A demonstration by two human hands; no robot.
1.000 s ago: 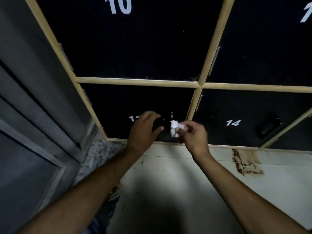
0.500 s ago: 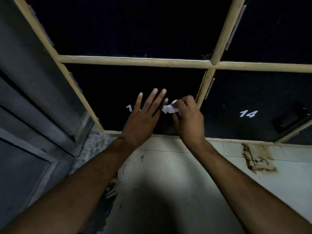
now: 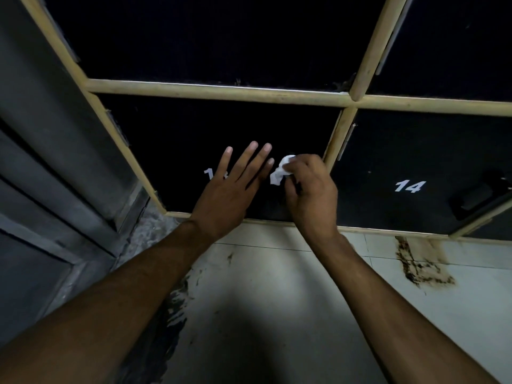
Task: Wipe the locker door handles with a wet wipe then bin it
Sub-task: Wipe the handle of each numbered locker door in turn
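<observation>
A crumpled white wet wipe [image 3: 280,171] is pinched in the curled fingers of my right hand [image 3: 311,193], held against the right part of the black locker door numbered 13 [image 3: 177,145]. That door's handle is hidden behind my hands. My left hand [image 3: 231,192] lies flat on the same door with straight, spread fingers, partly covering the white number. Locker door 14 [image 3: 393,151] to the right has a black recessed handle [image 3: 475,199] near its right edge.
Pale wooden frame bars [image 3: 221,91] separate the black doors. A grey panelled wall [image 3: 50,151] runs along the left. Below the lockers lies a light tiled floor [image 3: 277,286] with a brown stain [image 3: 418,263] at the right.
My left hand opened from gripping the handle to lying flat on door 13. My right hand moved the wipe up along the door, and the view shifted down and closer.
</observation>
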